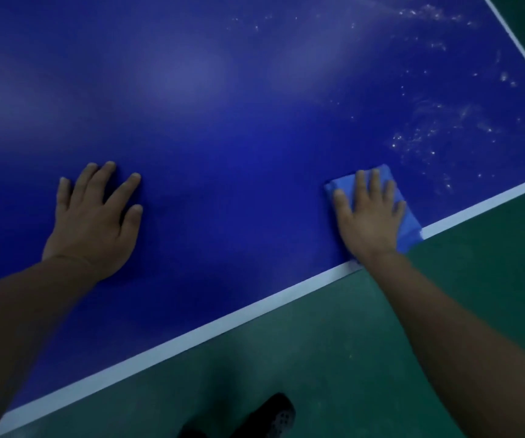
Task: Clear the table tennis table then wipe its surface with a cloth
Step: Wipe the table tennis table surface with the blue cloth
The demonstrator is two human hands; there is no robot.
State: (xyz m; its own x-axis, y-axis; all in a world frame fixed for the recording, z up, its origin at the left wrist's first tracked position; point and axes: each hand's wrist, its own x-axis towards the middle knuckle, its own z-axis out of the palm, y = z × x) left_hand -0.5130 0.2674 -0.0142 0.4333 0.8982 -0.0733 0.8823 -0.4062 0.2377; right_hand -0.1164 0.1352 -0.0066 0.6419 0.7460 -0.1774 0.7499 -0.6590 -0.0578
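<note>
Pressing a folded blue cloth (408, 222) flat, right hand (369, 221) fingers straight; left hand (92, 221) splayed on table (223, 121).

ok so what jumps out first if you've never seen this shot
The big blue table fills the view, both hands flat on it. The right hand presses a folded blue cloth at the near white edge; the left hand rests bare. White specks dot the far right.
</note>
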